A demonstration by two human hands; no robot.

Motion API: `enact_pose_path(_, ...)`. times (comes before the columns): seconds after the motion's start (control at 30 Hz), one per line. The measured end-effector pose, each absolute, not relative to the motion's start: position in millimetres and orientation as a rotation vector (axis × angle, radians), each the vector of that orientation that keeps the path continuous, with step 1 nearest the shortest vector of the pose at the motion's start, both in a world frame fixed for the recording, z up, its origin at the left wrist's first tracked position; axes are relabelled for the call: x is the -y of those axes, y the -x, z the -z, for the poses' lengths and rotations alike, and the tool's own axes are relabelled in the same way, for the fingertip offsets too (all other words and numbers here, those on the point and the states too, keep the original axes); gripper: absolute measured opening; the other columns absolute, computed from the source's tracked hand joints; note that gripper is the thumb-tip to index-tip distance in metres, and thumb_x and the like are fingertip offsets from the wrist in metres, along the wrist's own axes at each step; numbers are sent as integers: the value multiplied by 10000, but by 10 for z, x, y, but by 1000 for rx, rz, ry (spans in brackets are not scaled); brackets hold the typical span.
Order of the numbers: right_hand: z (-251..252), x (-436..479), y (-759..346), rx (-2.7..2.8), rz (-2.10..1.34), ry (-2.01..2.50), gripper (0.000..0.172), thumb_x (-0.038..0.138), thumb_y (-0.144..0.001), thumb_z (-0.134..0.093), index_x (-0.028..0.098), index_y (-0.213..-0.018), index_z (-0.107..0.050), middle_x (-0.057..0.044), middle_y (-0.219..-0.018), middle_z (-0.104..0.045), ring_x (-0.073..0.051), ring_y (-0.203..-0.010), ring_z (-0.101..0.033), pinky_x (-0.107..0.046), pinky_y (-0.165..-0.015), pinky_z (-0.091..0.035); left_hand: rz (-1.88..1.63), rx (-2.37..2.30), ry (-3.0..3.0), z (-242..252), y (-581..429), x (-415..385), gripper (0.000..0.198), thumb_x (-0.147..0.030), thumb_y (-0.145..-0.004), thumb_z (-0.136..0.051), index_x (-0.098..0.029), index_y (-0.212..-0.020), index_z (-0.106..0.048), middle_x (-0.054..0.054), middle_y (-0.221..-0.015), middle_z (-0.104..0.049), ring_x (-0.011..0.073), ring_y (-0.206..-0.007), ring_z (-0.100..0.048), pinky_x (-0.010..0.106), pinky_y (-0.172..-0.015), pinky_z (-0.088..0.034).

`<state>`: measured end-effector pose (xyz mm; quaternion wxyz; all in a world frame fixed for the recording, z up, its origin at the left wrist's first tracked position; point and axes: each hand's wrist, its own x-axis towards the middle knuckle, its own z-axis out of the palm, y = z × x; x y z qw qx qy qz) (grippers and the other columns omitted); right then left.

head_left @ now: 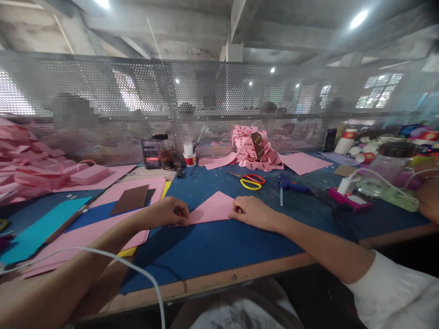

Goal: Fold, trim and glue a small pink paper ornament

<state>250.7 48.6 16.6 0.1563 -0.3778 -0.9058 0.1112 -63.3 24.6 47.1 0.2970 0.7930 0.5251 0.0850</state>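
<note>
A folded sheet of pink paper [212, 209] lies on the blue table mat [212, 249] in front of me, its peak pointing away. My left hand [173, 211] pinches the sheet's left corner. At the right end of its near edge, my right hand [252, 211] has its fingers curled closed on the paper. Beyond it are scissors [253, 181] with red and yellow handles. A blue glue gun [293, 185] lies farther right, its cable trailing toward the right.
A heap of dotted pink paper pieces [255, 148] stands by the perforated screen [212, 98]. Pink boxes [37, 164] pile up at far left. Paper cups [190, 157], a glass jar [384, 167] and a magenta power strip [350, 200] stand around. A white cable [137, 265] crosses my left arm.
</note>
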Motion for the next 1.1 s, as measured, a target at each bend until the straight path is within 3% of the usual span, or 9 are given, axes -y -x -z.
enact_pose_path(0.87,-169,-489,-2501,2589,-293,1082,245,411,-884,-606,180,-805,-629,-9,-846,-655,-127,-734,-567,-242,-645,-334,8,-1439,-2144,-623,817,-242,196,-383,-716,-649,-194,-743,-694,-17,-704,-674,149,-683,-564,220,-598,-363)
enact_pose_path(1.1,-178,-478,-2501,2596,-298,1080,246,416,-884,-607,182,-810,-633,-15,-855,-661,-135,-738,-571,-245,-650,-334,-194,-1453,-2231,-611,647,-186,311,-501,-732,-672,-237,-893,-709,5,-903,-687,189,-851,-594,241,-737,-414)
